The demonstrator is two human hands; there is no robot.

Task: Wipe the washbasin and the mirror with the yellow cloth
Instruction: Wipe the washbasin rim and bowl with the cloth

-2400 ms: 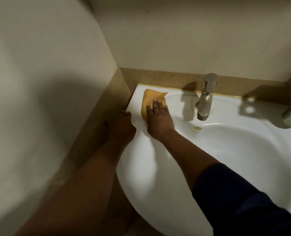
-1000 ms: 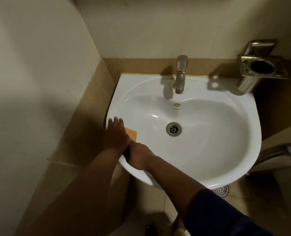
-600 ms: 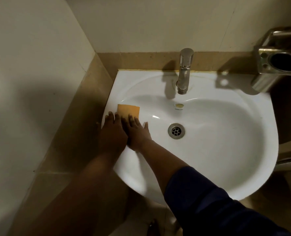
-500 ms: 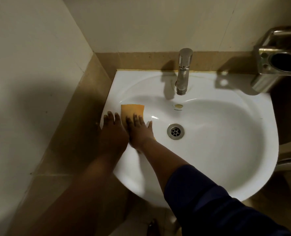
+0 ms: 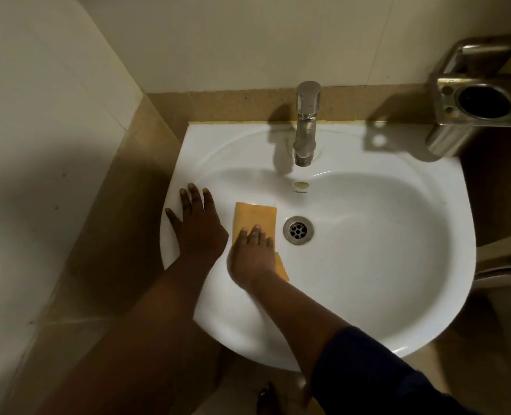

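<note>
The white washbasin (image 5: 398, 265) hangs in a tiled corner. A folded yellow cloth (image 5: 255, 215) lies flat inside the bowl, just left of the drain (image 5: 298, 229). My right hand (image 5: 252, 254) presses the cloth down with straight fingers; part of the cloth shows beside my wrist. My left hand (image 5: 198, 224) rests flat on the basin's left rim, fingers spread. No mirror is in view.
A chrome tap (image 5: 306, 124) stands at the back centre of the basin. A steel holder (image 5: 481, 100) is fixed to the wall at the upper right. Tiled walls close in on the left and behind. Floor shows below the basin.
My right hand has slid the cloth from the left rim down into the bowl toward the drain. My left hand stays on the left rim.
</note>
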